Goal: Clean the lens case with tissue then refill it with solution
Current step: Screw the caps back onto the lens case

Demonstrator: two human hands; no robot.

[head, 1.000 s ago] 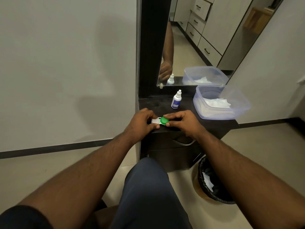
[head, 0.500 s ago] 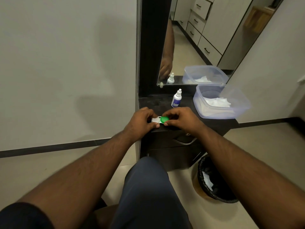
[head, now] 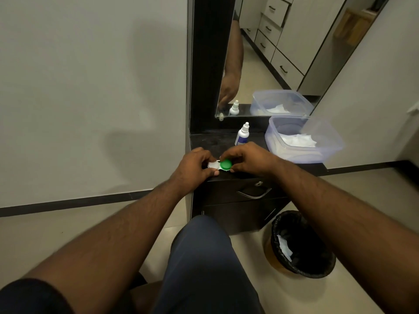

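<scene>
Left hand point(head: 192, 167) grips case point(head: 214, 165) at white cap; right hand point(head: 248, 158) pinches green cap point(head: 225, 164). Bottle point(head: 242, 135) behind.

Wall point(head: 90, 87): plain, pale, running along the left, dark skirting point(head: 68, 203) at its foot.
Floor point(head: 45, 234): beige tiles.
Cabinet point(head: 238, 207): dark, low, curved handle point(head: 254, 194) on its drawer.
Mirror point(head: 283, 53): dark-framed, above the cabinet, reflecting pale drawers.
Bin point(head: 301, 245): black-lined, on the floor right of the cabinet.
Light: soft, with faint shadows on the wall.
</scene>
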